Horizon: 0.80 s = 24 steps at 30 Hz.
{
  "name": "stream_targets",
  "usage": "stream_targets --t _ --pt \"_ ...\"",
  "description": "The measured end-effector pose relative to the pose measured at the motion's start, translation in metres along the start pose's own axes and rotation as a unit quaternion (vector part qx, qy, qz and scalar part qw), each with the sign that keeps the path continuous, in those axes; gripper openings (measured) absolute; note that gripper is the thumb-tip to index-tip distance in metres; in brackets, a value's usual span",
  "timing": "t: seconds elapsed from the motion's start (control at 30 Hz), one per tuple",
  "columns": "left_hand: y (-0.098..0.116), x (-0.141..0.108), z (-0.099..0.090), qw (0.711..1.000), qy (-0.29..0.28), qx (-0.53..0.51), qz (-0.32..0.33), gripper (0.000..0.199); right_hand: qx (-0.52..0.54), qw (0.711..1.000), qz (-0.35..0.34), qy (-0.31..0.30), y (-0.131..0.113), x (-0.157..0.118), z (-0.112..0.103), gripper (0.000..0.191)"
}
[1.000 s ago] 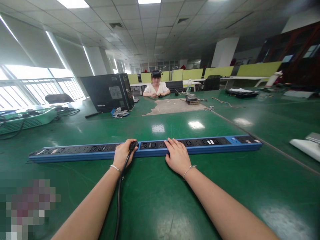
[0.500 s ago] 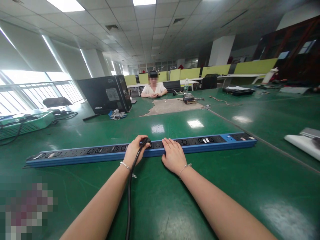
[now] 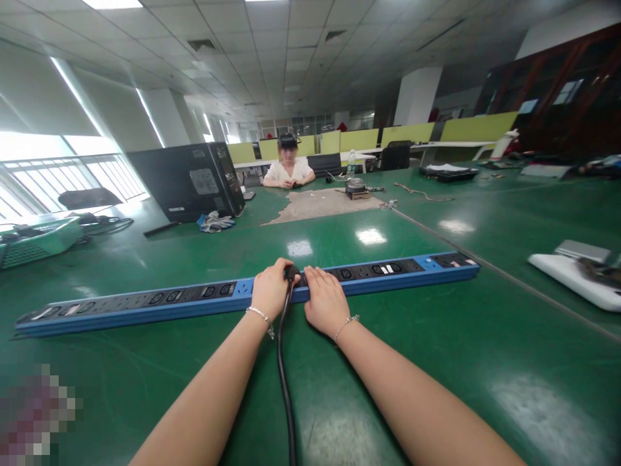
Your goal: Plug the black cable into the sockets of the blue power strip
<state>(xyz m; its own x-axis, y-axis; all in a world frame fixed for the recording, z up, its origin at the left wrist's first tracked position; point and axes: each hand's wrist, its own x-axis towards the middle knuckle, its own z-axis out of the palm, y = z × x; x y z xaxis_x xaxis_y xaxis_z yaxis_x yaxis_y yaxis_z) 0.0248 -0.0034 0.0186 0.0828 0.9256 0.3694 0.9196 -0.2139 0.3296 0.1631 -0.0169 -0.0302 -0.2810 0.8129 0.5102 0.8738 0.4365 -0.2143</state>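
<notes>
A long blue-and-black power strip (image 3: 184, 298) lies across the table in front of me, its rows of sockets facing up. My left hand (image 3: 270, 290) is closed around a black plug (image 3: 292, 272) over the middle of the strip; whether its pins sit in a socket is hidden. From the plug a thick black cable (image 3: 285, 375) runs down toward me. Just to the right, my right hand (image 3: 326, 299) grips the strip, fingers laid over its top and thumb by the near side.
At the back left stand a black computer case (image 3: 187, 181) and a pair of gloves (image 3: 215, 222). A green basket (image 3: 43, 243) with cables is at far left. Opposite sits a person (image 3: 288, 169). A white device (image 3: 575, 281) lies at right.
My left hand has shifted right along the strip with the plug, closer to my right hand, uncovering a blue socket section. The cable swung right. The view has turned slightly right.
</notes>
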Motion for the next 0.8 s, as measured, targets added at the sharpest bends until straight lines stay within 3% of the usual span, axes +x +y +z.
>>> stream_targets --t 0.23,0.8 --pt "0.017 -0.009 -0.002 0.999 0.011 0.029 0.031 0.018 0.007 1.000 0.004 0.012 0.000 0.000 0.002 0.058" --pt "-0.006 -0.004 0.007 0.996 0.008 -0.088 0.012 0.024 0.009 1.000 -0.007 0.017 0.002 0.000 0.001 0.059"
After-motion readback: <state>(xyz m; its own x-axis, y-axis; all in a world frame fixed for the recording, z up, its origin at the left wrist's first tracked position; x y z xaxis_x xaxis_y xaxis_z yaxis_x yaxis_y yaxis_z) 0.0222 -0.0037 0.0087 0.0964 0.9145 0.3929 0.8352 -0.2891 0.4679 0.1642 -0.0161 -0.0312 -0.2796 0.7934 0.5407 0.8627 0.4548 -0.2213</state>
